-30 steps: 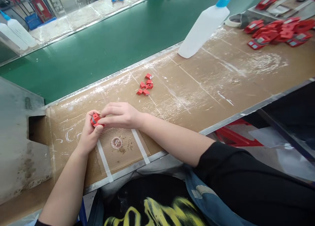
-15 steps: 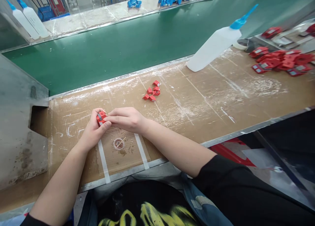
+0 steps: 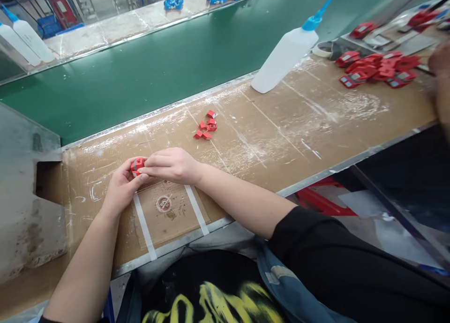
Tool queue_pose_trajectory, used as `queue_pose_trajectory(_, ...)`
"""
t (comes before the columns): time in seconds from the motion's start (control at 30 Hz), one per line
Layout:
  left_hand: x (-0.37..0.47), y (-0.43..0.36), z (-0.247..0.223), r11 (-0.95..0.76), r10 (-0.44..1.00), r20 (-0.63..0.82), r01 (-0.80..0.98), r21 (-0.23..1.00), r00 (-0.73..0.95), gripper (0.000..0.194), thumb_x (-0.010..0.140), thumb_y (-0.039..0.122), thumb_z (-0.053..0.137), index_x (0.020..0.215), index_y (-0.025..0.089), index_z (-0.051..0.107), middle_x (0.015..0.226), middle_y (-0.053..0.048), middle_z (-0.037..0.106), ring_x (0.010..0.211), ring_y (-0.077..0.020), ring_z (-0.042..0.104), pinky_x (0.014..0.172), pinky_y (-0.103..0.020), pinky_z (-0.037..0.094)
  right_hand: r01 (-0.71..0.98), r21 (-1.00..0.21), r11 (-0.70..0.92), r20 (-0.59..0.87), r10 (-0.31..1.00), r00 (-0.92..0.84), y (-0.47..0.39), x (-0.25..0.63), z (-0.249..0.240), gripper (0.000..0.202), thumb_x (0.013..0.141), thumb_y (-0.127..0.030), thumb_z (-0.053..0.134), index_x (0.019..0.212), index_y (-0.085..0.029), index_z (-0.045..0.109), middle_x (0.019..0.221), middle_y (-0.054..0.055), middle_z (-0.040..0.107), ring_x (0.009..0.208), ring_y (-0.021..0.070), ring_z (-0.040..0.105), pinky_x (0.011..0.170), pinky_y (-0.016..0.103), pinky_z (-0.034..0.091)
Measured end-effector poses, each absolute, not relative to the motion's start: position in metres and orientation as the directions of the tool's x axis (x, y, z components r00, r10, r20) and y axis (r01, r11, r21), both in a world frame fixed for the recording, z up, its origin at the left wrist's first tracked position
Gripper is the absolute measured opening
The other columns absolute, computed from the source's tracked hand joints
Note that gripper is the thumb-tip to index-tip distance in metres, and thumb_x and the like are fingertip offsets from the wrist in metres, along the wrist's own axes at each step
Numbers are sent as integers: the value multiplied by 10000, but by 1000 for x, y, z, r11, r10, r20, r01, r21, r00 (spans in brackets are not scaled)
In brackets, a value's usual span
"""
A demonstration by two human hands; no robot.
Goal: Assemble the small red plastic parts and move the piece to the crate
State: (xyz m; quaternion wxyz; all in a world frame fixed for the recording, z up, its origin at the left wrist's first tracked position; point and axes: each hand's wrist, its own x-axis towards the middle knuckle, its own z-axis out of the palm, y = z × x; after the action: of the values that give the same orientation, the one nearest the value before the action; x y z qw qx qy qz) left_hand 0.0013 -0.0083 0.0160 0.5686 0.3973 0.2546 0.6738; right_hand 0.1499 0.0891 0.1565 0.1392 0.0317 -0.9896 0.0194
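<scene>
Both hands meet over the brown cardboard-covered bench [image 3: 267,140]. My left hand [image 3: 121,187] and my right hand [image 3: 172,166] pinch the same small red plastic part [image 3: 137,164] between their fingertips, just above the bench. A small round clear dish [image 3: 163,203] sits below the hands, between two white tape strips. Several small red pieces [image 3: 206,127] lie in a loose cluster farther back on the bench, apart from both hands.
A white squeeze bottle with a blue nozzle [image 3: 286,56] leans at the bench's far edge. A pile of larger red parts [image 3: 376,67] lies at the right. The green conveyor belt [image 3: 158,65] runs behind. A grey metal plate [image 3: 24,196] stands at the left. Another person's blurred hand [image 3: 441,79] shows at the right edge.
My hands stay together on the red part, turning it slightly. The camera has shifted, and another person's blurred hand has come in at the right edge.
</scene>
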Motion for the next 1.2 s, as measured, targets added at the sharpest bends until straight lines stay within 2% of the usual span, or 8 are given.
queue_pose_trajectory(0.23, 3, -8, 12, -162, 984, 178, -549, 820, -24, 370, 970, 345, 747, 1292, 195, 642, 1144, -43, 667, 1006, -80, 634, 940, -185, 524, -25, -85, 996, 283, 1, -959, 90, 149, 159, 198, 990, -158, 679, 1172, -125, 749, 1061, 46, 692, 941, 125, 633, 782, 263, 534)
queue_pose_trajectory(0.33, 3, -8, 14, -190, 977, 212, -608, 771, -35, 374, 978, 285, 735, 1337, 217, 657, 1266, -86, 671, 1140, -128, 669, 1018, -242, 542, 99, -348, 932, 191, 174, -966, 89, 150, 162, 484, 991, -280, 696, 1408, -38, 648, 1291, 160, 592, 1224, 200, 565, 1062, 356, 499)
queue_pose_trajectory(0.43, 4, -8, 17, -277, 960, 253, -542, 794, -120, 429, 931, 212, 774, 1350, 212, 681, 1350, -105, 665, 1251, -151, 659, 1084, -221, 513, 215, -569, 794, 56, 298, -953, 88, 150, 159, 892, 926, -444, 764, 1571, 73, 426, 1543, 232, 435, 1491, 279, 391, 1270, 393, 322)
queue_pose_trajectory(0.6, 11, -8, 24, -316, 948, 259, -434, 844, -186, 448, 793, 158, 862, 1218, 246, 754, 1078, -24, 718, 957, -92, 700, 890, -148, 551, 343, -695, 632, -147, 342, -928, 90, 148, 151, 843, 904, -510, 758, 1529, -15, 484, 1404, 82, 593, 1262, 135, 583, 1083, 209, 440)
queue_pose_trajectory(0.73, 17, -7, 30, -332, 940, 256, -444, 832, -223, 429, 747, 78, 847, 1151, 204, 775, 1031, -44, 718, 927, -110, 694, 871, -168, 555, 311, -679, 666, -81, 352, -932, 91, 148, 151, 737, 900, -485, 762, 1451, -35, 570, 1185, 22, 666, 1025, 103, 632, 936, 218, 480)
queue_pose_trajectory(0.87, 19, -7, 34, -350, 929, 256, -416, 839, -266, 290, 758, 66, 816, 1019, 186, 778, 930, -20, 692, 827, -76, 647, 774, -123, 519, 222, -680, 699, 35, 334, -942, 91, 147, 151, 637, 920, -418, 746, 1359, 26, 624, 1155, 67, 689, 1000, 112, 647, 914, 201, 474)
queue_pose_trajectory(1.0, 19, -9, 30, -303, 944, 199, -450, 840, -264, 339, 781, 160, 865, 1108, 204, 787, 1013, -48, 696, 846, -105, 627, 794, -209, 532, 140, -586, 798, 156, 280, -947, 90, 144, 150, 594, 933, -365, 740, 1315, 76, 630, 1135, 105, 688, 975, 134, 644, 876, 221, 466)
queue_pose_trajectory(1.2, 2, -18, 45, -528, 845, 367, -500, 686, -389, 458, 806, 115, 828, 1246, 233, 778, 1037, -70, 705, 900, -105, 680, 843, -194, 561, 221, -539, 813, 44, 290, -956, 62, 119, 188, 741, 969, -463, 693, 1524, -9, 504, 1226, 77, 656, 1057, 160, 622, 918, 258, 446)
